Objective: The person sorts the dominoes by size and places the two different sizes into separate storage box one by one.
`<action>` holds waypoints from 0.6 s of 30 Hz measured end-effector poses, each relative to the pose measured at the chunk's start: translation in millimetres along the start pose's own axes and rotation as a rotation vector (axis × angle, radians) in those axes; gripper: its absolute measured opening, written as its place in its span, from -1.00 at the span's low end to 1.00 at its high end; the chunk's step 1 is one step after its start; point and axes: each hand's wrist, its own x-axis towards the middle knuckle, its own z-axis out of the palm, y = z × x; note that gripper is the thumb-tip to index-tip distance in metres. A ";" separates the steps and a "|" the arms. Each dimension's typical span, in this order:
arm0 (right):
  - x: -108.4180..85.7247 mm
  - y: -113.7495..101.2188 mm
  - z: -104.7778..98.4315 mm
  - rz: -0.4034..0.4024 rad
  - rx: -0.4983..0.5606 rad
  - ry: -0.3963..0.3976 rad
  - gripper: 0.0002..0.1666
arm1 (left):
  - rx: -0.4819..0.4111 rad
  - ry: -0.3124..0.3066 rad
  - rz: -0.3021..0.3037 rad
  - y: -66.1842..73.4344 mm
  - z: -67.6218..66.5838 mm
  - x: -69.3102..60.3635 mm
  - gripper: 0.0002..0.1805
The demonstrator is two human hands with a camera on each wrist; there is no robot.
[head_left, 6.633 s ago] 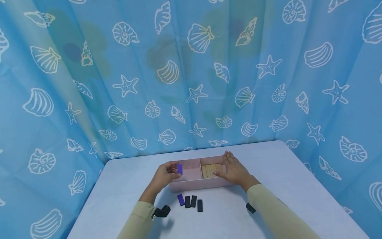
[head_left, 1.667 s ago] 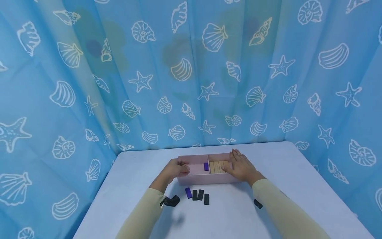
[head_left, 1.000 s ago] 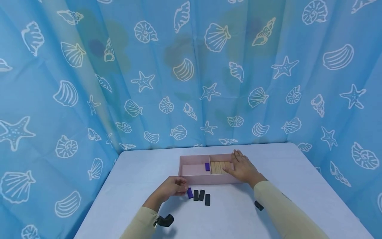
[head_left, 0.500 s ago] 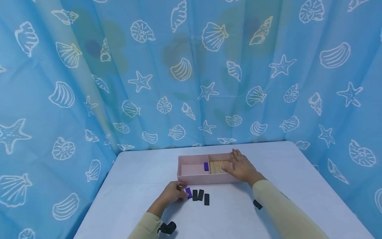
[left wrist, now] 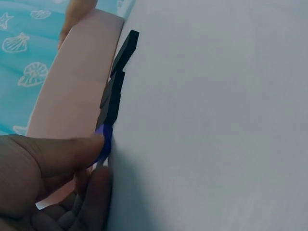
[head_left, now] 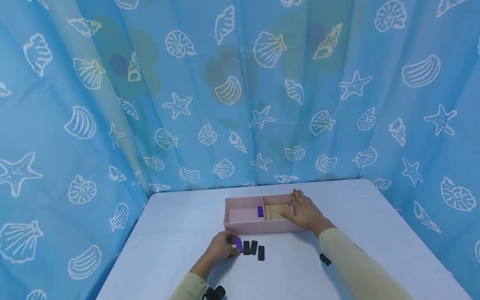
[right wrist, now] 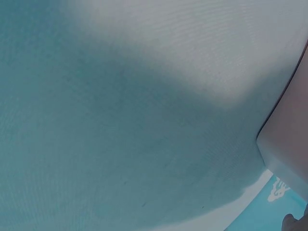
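Thumb and fingers of the left hand pinch a purple block in front of the pink box. In the left wrist view the thumb of the left hand lies against the purple block, beside a row of black blocks. The right hand rests on the right end of the box with its fingers straight. Inside the box, another purple block is left of the divider, and light wooden blocks fill part of the right compartment.
Three black blocks lie on the white table, right of the purple block. A blue shell-patterned curtain hangs behind the table. A black wrist device sits on the left sleeve.
The left hand has released one purple block inside the box, come down to the table in front and taken hold of the other purple block. The right hand stays on the box.
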 end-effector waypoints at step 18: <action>3.7 4.0 -0.7 -0.010 0.010 0.014 0.15 | -0.198 -0.070 0.054 -7.7 -4.1 3.6 -0.67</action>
